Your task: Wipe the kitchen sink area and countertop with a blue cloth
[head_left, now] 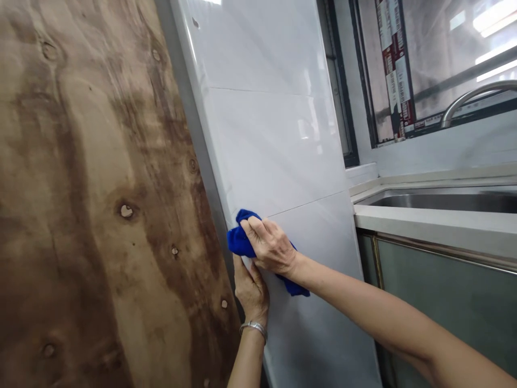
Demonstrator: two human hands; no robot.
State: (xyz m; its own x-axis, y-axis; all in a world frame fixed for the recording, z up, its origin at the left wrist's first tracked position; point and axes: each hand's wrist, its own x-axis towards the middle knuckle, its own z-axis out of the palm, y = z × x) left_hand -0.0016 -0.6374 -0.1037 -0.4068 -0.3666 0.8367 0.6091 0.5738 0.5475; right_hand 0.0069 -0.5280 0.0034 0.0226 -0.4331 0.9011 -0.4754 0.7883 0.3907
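The right hand (pixel 277 248) clutches, with curled fingers, a bunched royal-blue cloth (pixel 241 242) at the edge of a glossy white tiled wall (pixel 278 151). Just below is the left hand (pixel 252 295) in a silver metal bangle (pixel 254 325); whether its fingers clasp the edge, I cannot tell. Leftward stands a knotty brown wooden panel (pixel 92 178); rightward, a pale slab countertop (pixel 436 223).
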